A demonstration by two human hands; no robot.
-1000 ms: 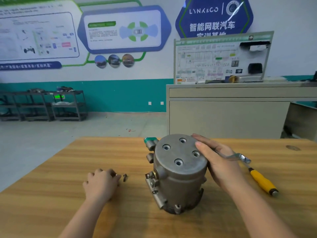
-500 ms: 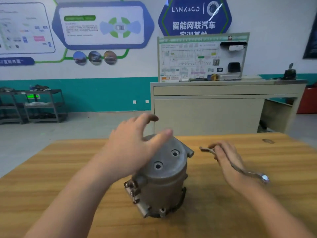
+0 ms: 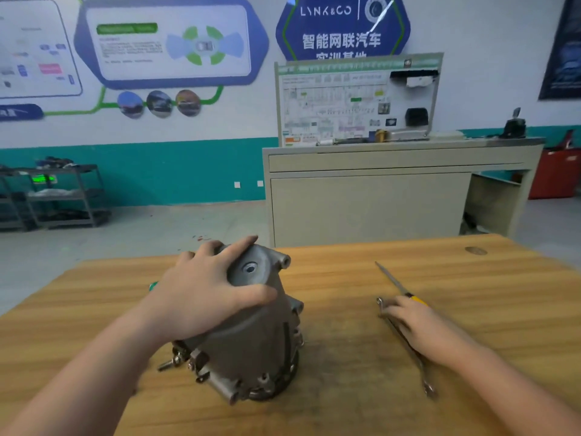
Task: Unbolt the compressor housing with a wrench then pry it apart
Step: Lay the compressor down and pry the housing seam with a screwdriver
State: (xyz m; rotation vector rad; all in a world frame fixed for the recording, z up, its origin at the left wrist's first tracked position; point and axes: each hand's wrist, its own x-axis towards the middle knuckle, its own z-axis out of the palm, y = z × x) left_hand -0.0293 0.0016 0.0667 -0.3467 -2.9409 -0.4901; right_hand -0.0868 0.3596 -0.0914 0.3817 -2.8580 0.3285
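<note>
Lettering "LYNK&CO" reads white on a blue hexagon sign (image 3: 342, 25) on the back wall, with large Chinese characters beneath whose lowest row is cut off by a training board (image 3: 358, 100); print on that board and on the wall posters to the left is too small and blurred to read. Compressor housing (image 3: 251, 335) stands on the wooden desk (image 3: 345, 357) left of centre, tilted, one bolt hole showing on its top face; other holes are hidden under the left hand (image 3: 204, 297), which is spread over the top with fingers curled round the far rim and thumb across the near side; a green fitting peeks out just left of that hand, mostly covered. Wrench (image 3: 405, 344) lies flat on the desk to the right, well apart from the housing; right hand (image 3: 421, 325) rests on its shaft, fingers loosely curled around it, middle of the tool hidden; exact grip cannot be told. Yellow-handled screwdriver (image 3: 396, 284) lies just beyond, handle largely behind the right hand's fingers. Both forearms run out of the bottom edge.
</note>
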